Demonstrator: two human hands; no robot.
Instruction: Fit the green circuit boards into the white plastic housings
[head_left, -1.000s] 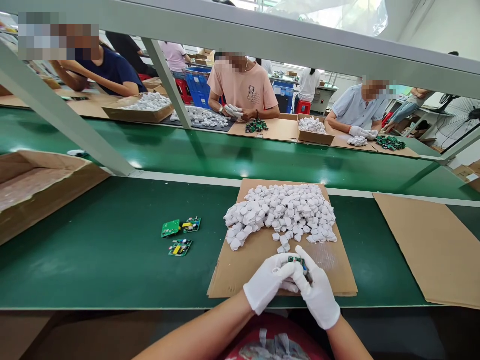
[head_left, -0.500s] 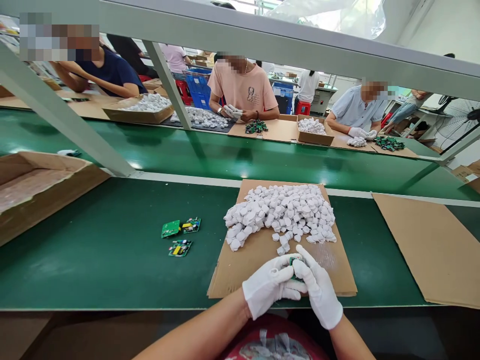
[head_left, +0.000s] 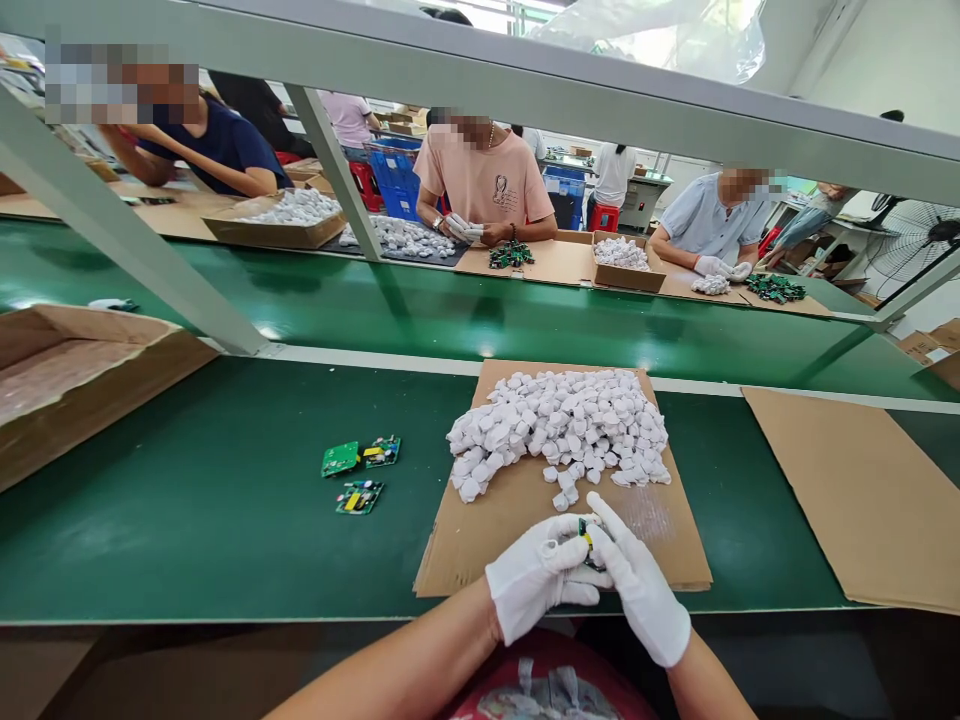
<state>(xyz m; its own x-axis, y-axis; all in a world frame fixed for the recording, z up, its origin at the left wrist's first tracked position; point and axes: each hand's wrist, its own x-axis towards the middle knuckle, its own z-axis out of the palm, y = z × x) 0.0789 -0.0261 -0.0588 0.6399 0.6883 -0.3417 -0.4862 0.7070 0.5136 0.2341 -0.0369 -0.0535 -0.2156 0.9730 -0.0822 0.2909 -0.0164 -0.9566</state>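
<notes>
Between my two white-gloved hands is a small green circuit board (head_left: 584,534) with a yellow part showing; the fingers cover most of it. My left hand (head_left: 541,572) is closed around the board from the left, thumb on top. From the right, my right hand (head_left: 636,575) presses its fingers against the same board, one finger stretched past its far side. Just beyond the hands, a large heap of small white wrapped pieces (head_left: 570,420) lies on a cardboard sheet (head_left: 480,540). Off to the left, several things like the held one, circuit boards (head_left: 360,497), rest on the green table.
An open cardboard box (head_left: 150,385) stands at the left, and another cardboard sheet (head_left: 855,490) lies at the right. A slanted metal post (head_left: 157,240) rises beyond the box. Across the green conveyor (head_left: 435,320), several co-workers sit with boards and white pieces.
The circuit board has turned in my fingers, so its yellow part now shows. My right hand has shifted slightly down and to the right; my left has barely moved.
</notes>
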